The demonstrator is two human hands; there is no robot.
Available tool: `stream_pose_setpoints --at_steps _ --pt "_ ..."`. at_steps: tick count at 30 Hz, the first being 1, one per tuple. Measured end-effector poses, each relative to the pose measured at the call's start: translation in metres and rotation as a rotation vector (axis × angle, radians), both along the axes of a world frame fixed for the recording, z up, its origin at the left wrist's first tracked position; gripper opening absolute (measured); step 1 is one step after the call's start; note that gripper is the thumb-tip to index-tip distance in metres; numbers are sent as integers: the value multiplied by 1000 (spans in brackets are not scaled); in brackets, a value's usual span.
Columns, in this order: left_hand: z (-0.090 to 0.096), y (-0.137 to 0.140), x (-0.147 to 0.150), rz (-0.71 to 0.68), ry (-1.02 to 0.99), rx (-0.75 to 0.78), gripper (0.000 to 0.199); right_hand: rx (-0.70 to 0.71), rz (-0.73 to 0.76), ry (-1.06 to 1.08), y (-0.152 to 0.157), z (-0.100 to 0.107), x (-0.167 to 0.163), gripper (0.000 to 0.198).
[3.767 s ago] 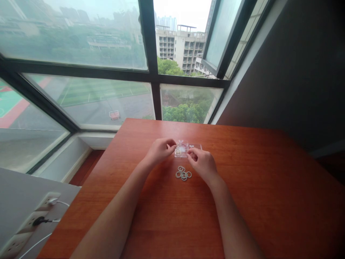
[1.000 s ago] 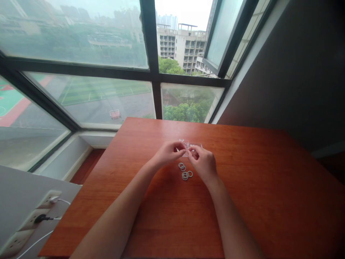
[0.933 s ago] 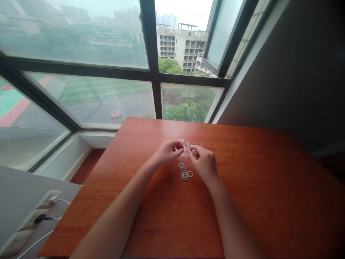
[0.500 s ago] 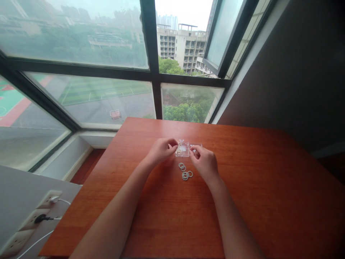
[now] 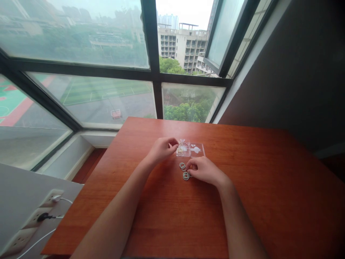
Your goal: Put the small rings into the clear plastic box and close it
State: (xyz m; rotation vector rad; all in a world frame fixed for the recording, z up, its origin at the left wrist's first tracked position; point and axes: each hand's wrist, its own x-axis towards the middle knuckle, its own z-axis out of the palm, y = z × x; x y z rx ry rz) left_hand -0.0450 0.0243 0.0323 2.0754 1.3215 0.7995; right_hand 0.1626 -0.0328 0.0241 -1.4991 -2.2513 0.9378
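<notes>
A clear plastic box [image 5: 183, 153] lies on the table with several pale rings [image 5: 180, 151] in it. My left hand [image 5: 164, 148] is at its left edge, thumb and fingers closed on the rim. The box's lid [image 5: 198, 150], with a white shape on it, lies folded out to the right. In front of the box are two small groups of grey-white rings, one farther group [image 5: 182, 166] and one nearer group [image 5: 185, 176]. My right hand [image 5: 207, 170] reaches in from the right, its thumb and fingertips pinched at a ring beside the nearer group, which they partly hide.
The reddish-brown wooden table [image 5: 167, 223] extends around both arms. Dark-framed windows [image 5: 157, 97] rise behind its far edge. At lower left, a wall socket strip [image 5: 33, 219] has plugs and white cables, beside the table's left edge.
My right hand has moved back toward me from the box to the nearer rings, uncovering the lid. My left hand stays at the box's left edge.
</notes>
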Motion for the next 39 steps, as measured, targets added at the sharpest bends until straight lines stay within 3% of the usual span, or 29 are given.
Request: stream_pose_setpoints --at_steps 5,11,20,30,39 --pt "2 -1 1 -7 5 -3 18 24 23 -41 -1 -1 -5 16" --pt "2 -1 2 -9 7 1 18 104 -68 -80 -1 -2 -11 12" --pt "5 -2 2 1 -20 -14 19 -94 89 13 -8 7 -9 14" --pt "4 -2 2 0 -5 -6 19 -84 109 17 -7 6 -9 3" --pt "5 -2 1 -17 -15 -4 19 32 -47 46 -1 4 -5 10"
